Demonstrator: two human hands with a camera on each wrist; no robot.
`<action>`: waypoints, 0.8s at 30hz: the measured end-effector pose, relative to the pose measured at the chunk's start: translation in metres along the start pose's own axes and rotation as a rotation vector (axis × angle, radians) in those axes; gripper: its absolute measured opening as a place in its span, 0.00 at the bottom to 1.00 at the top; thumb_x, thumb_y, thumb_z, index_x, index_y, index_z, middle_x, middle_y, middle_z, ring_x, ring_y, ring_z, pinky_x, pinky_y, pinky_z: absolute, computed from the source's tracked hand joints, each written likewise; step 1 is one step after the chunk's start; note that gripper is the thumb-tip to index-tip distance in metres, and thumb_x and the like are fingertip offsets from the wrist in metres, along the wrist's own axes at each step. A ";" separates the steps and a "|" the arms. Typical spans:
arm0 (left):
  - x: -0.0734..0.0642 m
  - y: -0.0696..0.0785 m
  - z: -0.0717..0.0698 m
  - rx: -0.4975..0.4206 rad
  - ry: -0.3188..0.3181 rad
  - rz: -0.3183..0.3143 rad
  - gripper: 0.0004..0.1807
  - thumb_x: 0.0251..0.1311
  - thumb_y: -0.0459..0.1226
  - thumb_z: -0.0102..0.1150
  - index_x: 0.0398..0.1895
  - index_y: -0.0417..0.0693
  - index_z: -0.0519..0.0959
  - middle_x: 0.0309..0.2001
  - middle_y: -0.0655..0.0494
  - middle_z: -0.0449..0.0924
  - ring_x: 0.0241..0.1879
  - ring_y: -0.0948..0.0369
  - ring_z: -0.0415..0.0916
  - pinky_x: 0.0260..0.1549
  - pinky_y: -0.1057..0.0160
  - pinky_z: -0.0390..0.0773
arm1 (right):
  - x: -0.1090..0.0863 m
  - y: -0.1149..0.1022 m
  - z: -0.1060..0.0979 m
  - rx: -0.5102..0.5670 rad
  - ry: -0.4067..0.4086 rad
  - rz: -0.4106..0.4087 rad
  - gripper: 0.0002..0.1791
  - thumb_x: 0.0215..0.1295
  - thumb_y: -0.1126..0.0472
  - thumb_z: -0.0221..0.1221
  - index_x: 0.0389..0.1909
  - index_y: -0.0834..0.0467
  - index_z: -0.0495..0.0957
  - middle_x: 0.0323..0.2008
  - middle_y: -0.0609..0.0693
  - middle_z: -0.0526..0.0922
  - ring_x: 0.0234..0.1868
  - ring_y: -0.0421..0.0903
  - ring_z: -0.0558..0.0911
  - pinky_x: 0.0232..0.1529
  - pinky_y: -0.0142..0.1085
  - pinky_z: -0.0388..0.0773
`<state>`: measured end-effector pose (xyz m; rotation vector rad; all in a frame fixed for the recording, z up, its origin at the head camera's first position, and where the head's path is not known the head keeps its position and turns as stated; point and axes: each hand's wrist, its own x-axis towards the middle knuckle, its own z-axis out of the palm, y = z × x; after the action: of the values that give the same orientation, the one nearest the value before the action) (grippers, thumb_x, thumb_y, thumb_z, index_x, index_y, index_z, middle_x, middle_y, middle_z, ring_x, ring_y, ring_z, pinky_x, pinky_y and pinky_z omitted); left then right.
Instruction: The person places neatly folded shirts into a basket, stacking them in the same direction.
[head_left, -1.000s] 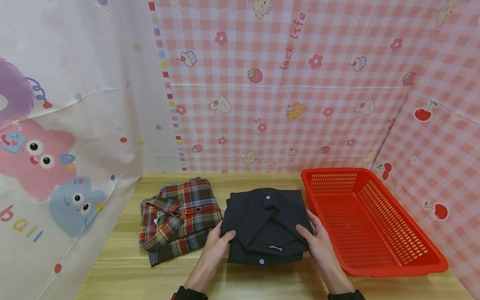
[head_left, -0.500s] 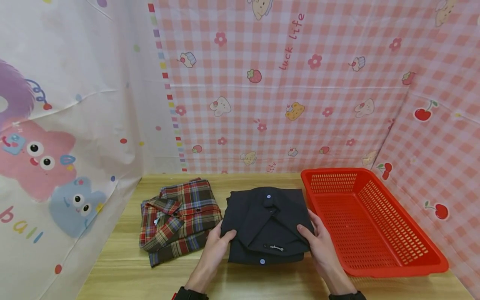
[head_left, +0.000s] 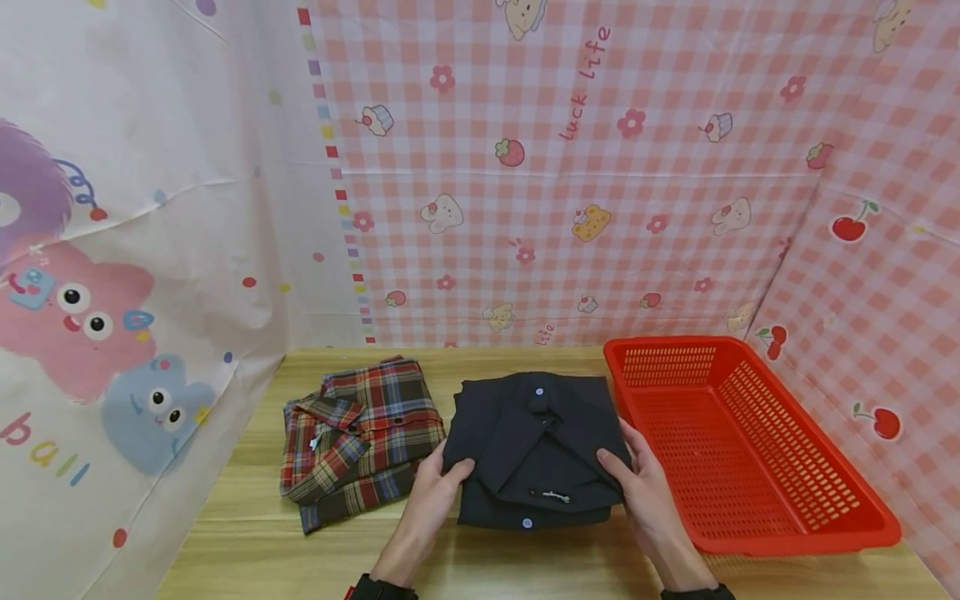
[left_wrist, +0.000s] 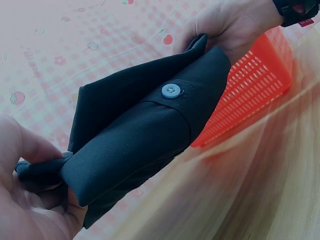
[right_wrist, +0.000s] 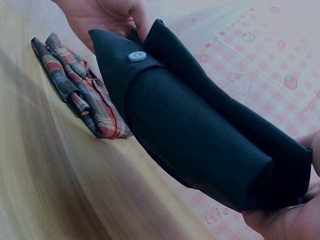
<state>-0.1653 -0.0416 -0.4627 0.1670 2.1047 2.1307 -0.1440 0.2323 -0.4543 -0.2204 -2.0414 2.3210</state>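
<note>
A folded dark navy shirt (head_left: pixel 517 442) with pale blue buttons is held between both hands, in the middle of the head view. My left hand (head_left: pixel 433 500) grips its left edge, thumb on top and fingers underneath. The right hand (head_left: pixel 647 492) holds the opposite edge the same way. Both wrist views show the shirt (left_wrist: pixel 135 135) raised off the table, its folded front edge and one button (right_wrist: pixel 137 56) visible. Left of it, a folded plaid shirt (head_left: pixel 375 425) in red, black and yellow lies on the table; the left hand is near its right side.
A red plastic basket (head_left: pixel 795 546) with slotted walls stands on the wooden table (head_left: pixel 247 550), to the right of the right hand. A pink checked cloth (head_left: pixel 540 250) hangs behind the table and along the right. White printed cloth (head_left: pixel 225 192) covers the left side.
The navy shirt and both hands have shifted very slightly to the right, with the same grip. The plaid shirt and the basket stay in place.
</note>
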 end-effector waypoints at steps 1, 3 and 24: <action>0.000 0.000 0.000 0.000 0.002 0.001 0.31 0.73 0.35 0.51 0.77 0.34 0.62 0.74 0.38 0.67 0.74 0.43 0.63 0.73 0.40 0.63 | 0.000 0.000 0.000 0.002 -0.001 -0.004 0.40 0.75 0.64 0.57 0.82 0.57 0.50 0.76 0.60 0.63 0.55 0.29 0.81 0.55 0.27 0.80; 0.000 0.000 0.001 -0.003 0.001 0.000 0.31 0.73 0.35 0.51 0.77 0.35 0.62 0.74 0.38 0.67 0.74 0.43 0.63 0.73 0.40 0.63 | 0.000 0.000 -0.001 0.004 -0.003 -0.007 0.40 0.76 0.65 0.57 0.82 0.57 0.50 0.76 0.61 0.62 0.55 0.29 0.81 0.55 0.27 0.81; 0.000 0.005 0.012 -0.031 -0.043 0.025 0.31 0.73 0.34 0.50 0.78 0.35 0.61 0.75 0.39 0.65 0.75 0.45 0.62 0.74 0.42 0.61 | -0.003 -0.005 -0.015 0.030 0.004 -0.012 0.39 0.76 0.63 0.58 0.82 0.55 0.51 0.57 0.34 0.80 0.51 0.34 0.85 0.50 0.31 0.85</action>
<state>-0.1632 -0.0303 -0.4580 0.2351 2.0554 2.1524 -0.1394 0.2472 -0.4506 -0.2111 -1.9988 2.3404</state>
